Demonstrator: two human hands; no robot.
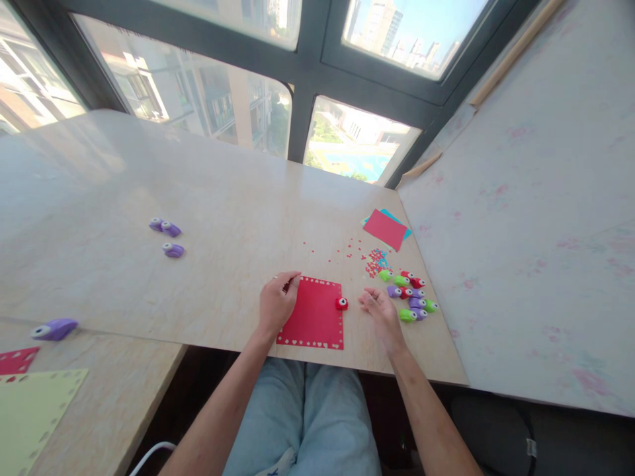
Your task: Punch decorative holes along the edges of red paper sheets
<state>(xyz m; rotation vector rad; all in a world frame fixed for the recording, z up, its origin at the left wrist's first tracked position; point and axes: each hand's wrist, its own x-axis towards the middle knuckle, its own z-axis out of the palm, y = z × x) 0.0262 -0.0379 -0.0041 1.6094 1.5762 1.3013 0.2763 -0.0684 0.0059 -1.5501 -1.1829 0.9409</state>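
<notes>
Punch cluster [411,296] crowds frame right of centre; purple punches [167,237] mid-left; broad bare tabletop [233,205] between, passable.

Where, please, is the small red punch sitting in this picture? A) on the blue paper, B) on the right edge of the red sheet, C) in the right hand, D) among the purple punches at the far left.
B: the red punch sits on the right edge of the red sheet, just short of the open right hand.
</notes>
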